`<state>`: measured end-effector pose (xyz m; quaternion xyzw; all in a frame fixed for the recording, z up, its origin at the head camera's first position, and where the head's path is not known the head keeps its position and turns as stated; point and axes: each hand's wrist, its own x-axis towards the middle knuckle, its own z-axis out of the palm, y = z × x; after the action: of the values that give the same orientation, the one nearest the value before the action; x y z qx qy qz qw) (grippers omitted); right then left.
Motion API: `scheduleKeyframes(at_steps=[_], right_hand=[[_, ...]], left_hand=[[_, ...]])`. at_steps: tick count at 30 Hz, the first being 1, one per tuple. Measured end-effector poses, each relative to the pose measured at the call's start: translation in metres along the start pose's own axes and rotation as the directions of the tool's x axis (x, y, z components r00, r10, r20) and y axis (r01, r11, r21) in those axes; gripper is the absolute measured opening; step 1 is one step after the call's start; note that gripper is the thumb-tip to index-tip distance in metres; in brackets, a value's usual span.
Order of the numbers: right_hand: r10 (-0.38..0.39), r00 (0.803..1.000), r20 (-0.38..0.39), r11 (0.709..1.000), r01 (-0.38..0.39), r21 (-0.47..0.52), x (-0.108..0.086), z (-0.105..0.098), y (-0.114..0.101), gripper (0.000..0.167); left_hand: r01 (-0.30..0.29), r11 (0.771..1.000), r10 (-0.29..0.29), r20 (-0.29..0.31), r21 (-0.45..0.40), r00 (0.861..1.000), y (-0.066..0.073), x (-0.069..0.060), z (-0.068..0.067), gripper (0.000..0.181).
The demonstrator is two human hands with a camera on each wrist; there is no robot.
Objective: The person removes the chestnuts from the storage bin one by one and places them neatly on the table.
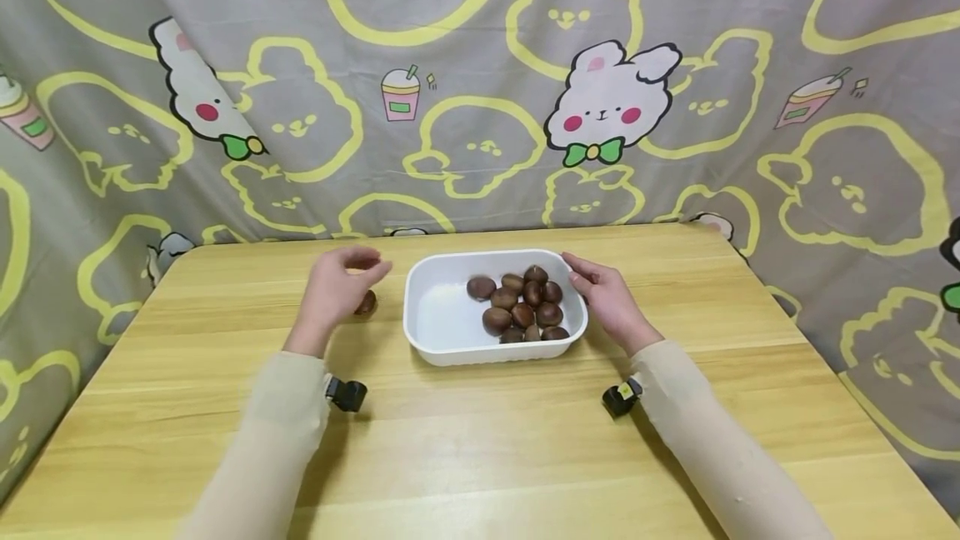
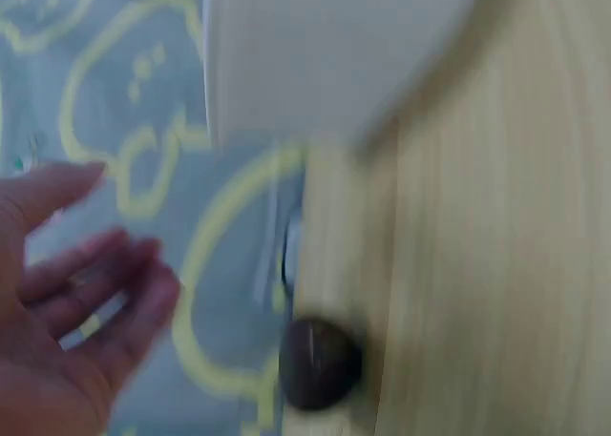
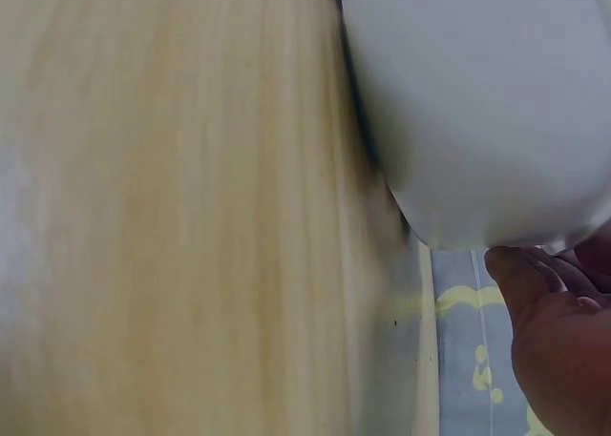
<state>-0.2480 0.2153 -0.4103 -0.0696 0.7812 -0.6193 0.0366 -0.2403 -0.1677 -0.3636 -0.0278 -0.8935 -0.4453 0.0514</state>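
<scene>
A white plastic tray stands on the table, with several brown chestnuts gathered in its right half. To its left a single chestnut lies on the wood, partly hidden by my left hand. That hand hovers above and beside this chestnut, its fingers loosely bent and apart. The left wrist view shows nothing between the fingers and the loose chestnut a short way off. At the tray's right end, my right hand grips the far corner, thumb at the rim; its other fingers are partly hidden.
The wooden table extends around the tray on all sides. A grey curtain with yellow cartoon outlines hangs behind the table's far edge and along both sides. Each wrist bears a small black camera.
</scene>
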Motion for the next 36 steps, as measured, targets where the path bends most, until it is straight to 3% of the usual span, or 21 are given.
scheduleKeyframes(at_steps=[3, 6, 10, 14, 18, 21, 27, 36], right_hand=[[0.003, 1.000, -0.004, 1.000, -0.003, 0.005, 0.000, -0.001, -0.001, 0.043], [0.008, 1.000, 0.000, 1.000, -0.008, 0.015, 0.000, -0.001, -0.001, 0.043], [0.011, 1.000, 0.000, 1.000, -0.011, 0.015, 0.001, -0.001, 0.000, 0.043], [0.011, 1.000, -0.004, 1.000, -0.011, 0.022, 0.002, 0.000, 0.002, 0.043], [0.015, 1.000, -0.008, 0.999, -0.015, 0.036, 0.002, -0.001, 0.003, 0.043], [0.019, 1.000, -0.006, 0.999, -0.018, 0.033, 0.002, -0.001, 0.003, 0.043], [0.014, 1.000, -0.005, 1.000, -0.014, 0.022, 0.002, -0.001, 0.002, 0.043], [0.019, 1.000, -0.004, 0.999, -0.019, 0.029, 0.002, -0.001, 0.004, 0.043]], left_hand=[[-0.091, 0.987, 0.101, 0.074, -0.131, 0.992, 0.019, -0.003, 0.021, 0.036], [-0.127, 0.971, 0.167, 0.189, -0.205, 0.968, 0.031, -0.005, 0.043, 0.034], [-0.160, 0.968, 0.216, 0.317, -0.192, 0.923, 0.041, -0.005, 0.067, 0.032], [-0.182, 0.980, 0.200, 0.396, -0.083, 0.896, 0.049, -0.003, 0.088, 0.032], [-0.156, 0.986, 0.120, 0.417, 0.052, 0.901, 0.054, -0.001, 0.104, 0.030], [-0.135, 0.985, 0.081, 0.405, 0.107, 0.911, 0.056, -0.001, 0.112, 0.027], [-0.127, 0.979, 0.059, 0.369, 0.162, 0.927, 0.057, -0.001, 0.122, 0.025], [-0.137, 0.964, 0.044, 0.368, 0.230, 0.929, 0.058, 0.000, 0.129, 0.029]])
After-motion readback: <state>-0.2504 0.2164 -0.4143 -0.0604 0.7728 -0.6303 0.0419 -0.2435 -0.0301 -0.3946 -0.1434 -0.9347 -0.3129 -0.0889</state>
